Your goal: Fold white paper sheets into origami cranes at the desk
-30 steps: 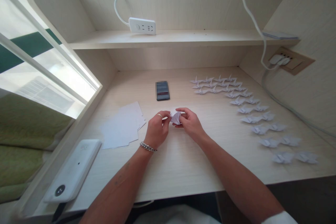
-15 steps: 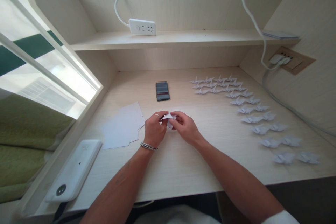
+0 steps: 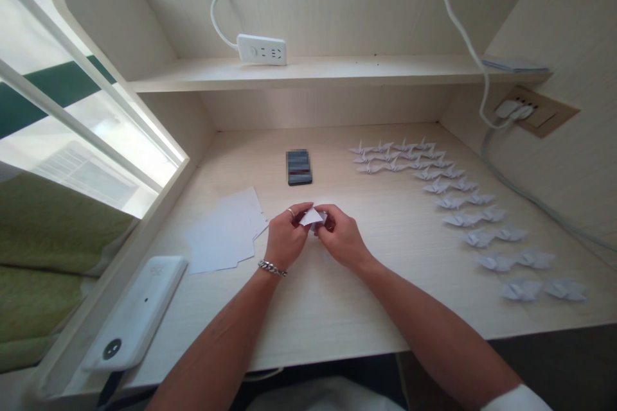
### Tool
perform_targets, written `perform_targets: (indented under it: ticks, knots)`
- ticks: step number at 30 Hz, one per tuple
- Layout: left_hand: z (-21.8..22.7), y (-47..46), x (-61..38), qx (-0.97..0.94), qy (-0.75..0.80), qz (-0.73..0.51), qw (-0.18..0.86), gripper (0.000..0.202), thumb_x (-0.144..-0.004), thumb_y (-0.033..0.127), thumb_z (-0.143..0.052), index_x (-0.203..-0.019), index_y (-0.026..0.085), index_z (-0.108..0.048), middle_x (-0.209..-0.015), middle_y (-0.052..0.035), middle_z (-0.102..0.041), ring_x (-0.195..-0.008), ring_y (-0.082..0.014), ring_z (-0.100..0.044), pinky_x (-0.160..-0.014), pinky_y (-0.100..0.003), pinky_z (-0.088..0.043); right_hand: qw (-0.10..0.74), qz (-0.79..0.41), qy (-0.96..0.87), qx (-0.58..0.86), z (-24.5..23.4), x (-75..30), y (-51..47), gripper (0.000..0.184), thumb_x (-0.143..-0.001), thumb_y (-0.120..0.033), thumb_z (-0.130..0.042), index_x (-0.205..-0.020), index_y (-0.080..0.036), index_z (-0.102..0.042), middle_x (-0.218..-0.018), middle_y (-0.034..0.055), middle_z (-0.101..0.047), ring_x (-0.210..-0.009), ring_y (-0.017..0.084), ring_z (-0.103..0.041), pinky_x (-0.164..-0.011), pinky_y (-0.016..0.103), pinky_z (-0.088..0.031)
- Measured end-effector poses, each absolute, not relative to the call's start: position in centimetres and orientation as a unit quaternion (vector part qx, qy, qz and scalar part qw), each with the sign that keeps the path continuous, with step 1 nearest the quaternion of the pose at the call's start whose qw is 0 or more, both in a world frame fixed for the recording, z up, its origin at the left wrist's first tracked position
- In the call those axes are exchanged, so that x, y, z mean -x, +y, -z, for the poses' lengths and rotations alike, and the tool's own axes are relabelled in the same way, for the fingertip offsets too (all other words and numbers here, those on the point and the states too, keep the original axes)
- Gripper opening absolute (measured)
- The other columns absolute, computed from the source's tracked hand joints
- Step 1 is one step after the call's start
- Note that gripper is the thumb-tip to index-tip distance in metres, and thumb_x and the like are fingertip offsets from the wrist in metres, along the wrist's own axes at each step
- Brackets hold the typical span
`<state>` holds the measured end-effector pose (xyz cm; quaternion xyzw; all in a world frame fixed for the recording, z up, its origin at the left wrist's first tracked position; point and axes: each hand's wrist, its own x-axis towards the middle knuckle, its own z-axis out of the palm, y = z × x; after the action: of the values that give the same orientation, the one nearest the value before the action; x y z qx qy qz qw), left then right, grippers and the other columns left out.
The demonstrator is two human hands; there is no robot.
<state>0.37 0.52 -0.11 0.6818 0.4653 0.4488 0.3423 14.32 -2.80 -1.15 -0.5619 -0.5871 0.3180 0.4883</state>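
Note:
A small folded piece of white paper is pinched between both my hands just above the middle of the desk. My left hand, with a ring and a chain bracelet, grips its left side with closed fingers. My right hand pinches its right side, fingers curled over it. A loose stack of white paper sheets lies flat just left of my left hand. Several finished white paper cranes stand in two rows to the right of my hands.
A dark phone lies behind my hands. A white device rests on the left ledge. A white power strip sits on the shelf; its cable runs to a wall socket at right.
Both hands have drawn slightly closer together and toward me, and the folded paper has been turned and pressed flatter between the fingers.

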Motion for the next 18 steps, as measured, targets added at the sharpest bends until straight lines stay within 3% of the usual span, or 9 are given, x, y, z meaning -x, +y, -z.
perform_targets:
  ticks: [4,9,14,18]
  knots:
    - [-0.2,0.8,-0.3,-0.654,0.467,-0.45,0.389,0.039,-0.067,-0.001,-0.058,-0.099,0.017,-0.071,-0.1,-0.0051,-0.074,-0.093,-0.0191,-0.068,-0.086,-0.033,-0.055,0.479,-0.322,-0.596,0.558,0.9,-14.1,-3.0,0.031,-0.077,-0.023,-0.058,-0.108,-0.022,-0.061,-0.08,0.0013,-0.067,-0.068,0.016,-0.06,-0.069,0.028,-0.049]
    - [-0.2,0.8,-0.3,-0.659,0.49,-0.429,0.376,0.038,-0.072,0.005,-0.053,-0.103,0.018,-0.07,-0.089,-0.0024,-0.075,-0.073,-0.0157,-0.068,-0.071,-0.029,-0.056,0.471,-0.331,-0.597,0.558,0.9,-14.2,-3.0,0.031,-0.078,-0.027,-0.06,-0.109,-0.021,-0.06,-0.08,0.0018,-0.067,-0.069,0.016,-0.062,-0.07,0.029,-0.05]
    - [0.1,1.0,-0.2,-0.629,0.462,-0.443,0.442,0.037,-0.068,0.013,-0.066,-0.105,0.015,-0.069,-0.101,-0.0073,-0.073,-0.091,-0.0203,-0.068,-0.082,-0.033,-0.054,0.488,-0.396,-0.576,0.523,0.8,-14.6,-2.8,0.035,-0.076,-0.029,-0.065,-0.109,-0.02,-0.06,-0.089,0.0028,-0.068,-0.076,0.016,-0.063,-0.071,0.028,-0.052]
    - [-0.1,1.1,-0.1,-0.603,0.464,-0.444,0.474,0.036,-0.069,0.013,-0.068,-0.104,0.015,-0.069,-0.104,-0.0088,-0.073,-0.095,-0.0223,-0.068,-0.083,-0.035,-0.055,0.49,-0.43,-0.566,0.505,0.2,-15.4,-2.5,0.033,-0.079,-0.037,-0.063,-0.107,-0.02,-0.067,-0.099,0.006,-0.066,-0.085,0.017,-0.063,-0.072,0.029,-0.053]
